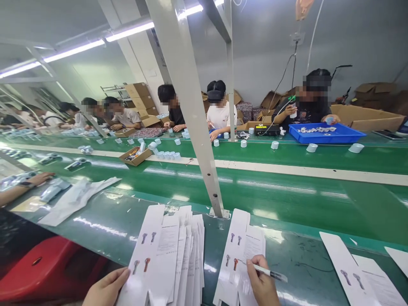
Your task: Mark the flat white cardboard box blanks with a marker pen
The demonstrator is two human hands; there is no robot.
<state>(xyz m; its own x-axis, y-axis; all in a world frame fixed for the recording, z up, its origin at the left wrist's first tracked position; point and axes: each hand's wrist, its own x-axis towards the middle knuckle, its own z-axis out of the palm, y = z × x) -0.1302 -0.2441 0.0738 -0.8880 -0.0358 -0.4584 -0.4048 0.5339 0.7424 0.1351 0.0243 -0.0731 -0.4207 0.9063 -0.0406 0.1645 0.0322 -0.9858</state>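
My right hand [262,284] grips a pen [269,272] with its tip on a flat white printed carton [239,255] lying on the green table edge. Small coloured device pictures show on that carton. My left hand [106,290] rests on the bottom corner of a fanned stack of the same white cartons [174,255] to the left. Both hands sit at the bottom of the view, partly cut off by the frame.
A slanted metal post [191,106] stands on the table between the cartons. More flat cartons [360,272] lie at right. A green conveyor [287,178] carries white cups [311,148] and a small box [135,155]. Several people work opposite; a blue tray [328,135], a red bin [47,267].
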